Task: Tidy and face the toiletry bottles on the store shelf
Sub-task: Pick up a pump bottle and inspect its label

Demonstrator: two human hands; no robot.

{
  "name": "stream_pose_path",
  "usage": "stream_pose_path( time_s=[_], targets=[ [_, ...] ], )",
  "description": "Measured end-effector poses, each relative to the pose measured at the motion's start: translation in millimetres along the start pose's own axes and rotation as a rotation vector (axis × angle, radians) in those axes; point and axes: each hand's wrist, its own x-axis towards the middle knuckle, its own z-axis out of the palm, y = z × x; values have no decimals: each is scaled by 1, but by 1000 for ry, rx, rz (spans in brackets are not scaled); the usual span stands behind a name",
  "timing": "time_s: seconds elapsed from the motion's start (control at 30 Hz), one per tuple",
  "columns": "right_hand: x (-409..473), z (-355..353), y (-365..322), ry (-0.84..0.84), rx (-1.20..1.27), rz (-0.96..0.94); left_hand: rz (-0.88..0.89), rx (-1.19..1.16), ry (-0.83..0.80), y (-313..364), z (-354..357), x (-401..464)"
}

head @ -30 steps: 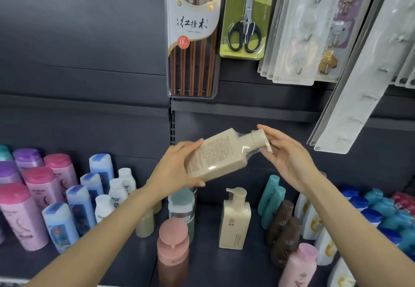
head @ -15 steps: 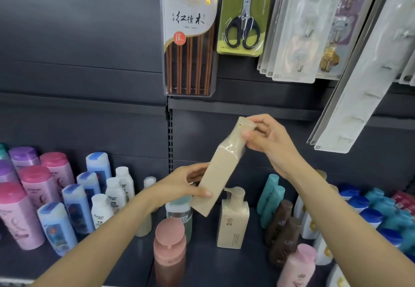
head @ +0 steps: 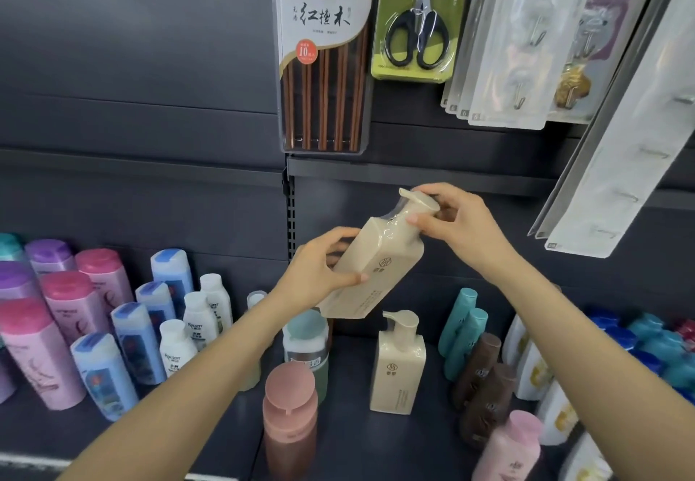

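A beige pump bottle point(head: 376, 273) in clear shrink wrap hangs tilted above the dark shelf point(head: 376, 439), pump end up and to the right, its logo side toward me. My left hand point(head: 319, 273) grips the lower body from the left. My right hand point(head: 455, 224) pinches the pump head and neck. A matching beige pump bottle point(head: 398, 364) stands upright on the shelf right below, logo facing front.
Pink, purple, blue and small white bottles point(head: 94, 330) crowd the shelf's left. A pink-capped brown bottle point(head: 289, 416) and a grey-green one point(head: 306, 345) stand at the front middle. Teal, brown, white and blue bottles point(head: 489, 367) fill the right. Packs of chopsticks point(head: 323, 51) and scissors point(head: 415, 17) hang above.
The beige bottle has turned in my hands from lying with its text side toward me to a steeper tilt with the logo side toward me. Both hands have shifted their hold on it.
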Motion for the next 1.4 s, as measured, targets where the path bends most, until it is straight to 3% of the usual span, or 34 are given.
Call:
stream_pose_path(
  time_s=[0.07, 0.23, 0.43, 0.53, 0.77, 1.0, 1.4],
  targets=[
    [0, -1, 4, -14, 23, -8, 14, -6, -8, -4, 1, 4],
    [4, 14, 10, 138, -8, -29, -16, 81, -34, -11, 6, 25],
    [10, 34, 44, 179, -135, 18, -43, 611, -4, -51, -3, 20],
    [14, 40, 69, 213, -157, 81, -130, 802, -142, -78, -4, 9],
    [23, 64, 111, 119, -237, 232, -233, 782, -395, -109, -4, -5],
    [24, 80, 143, -17, -233, 418, -216, 743, -395, -118, 1, -16],
    [20, 85, 147, -133, -329, 468, -249, 740, -402, -112, 4, -16]
  ],
)
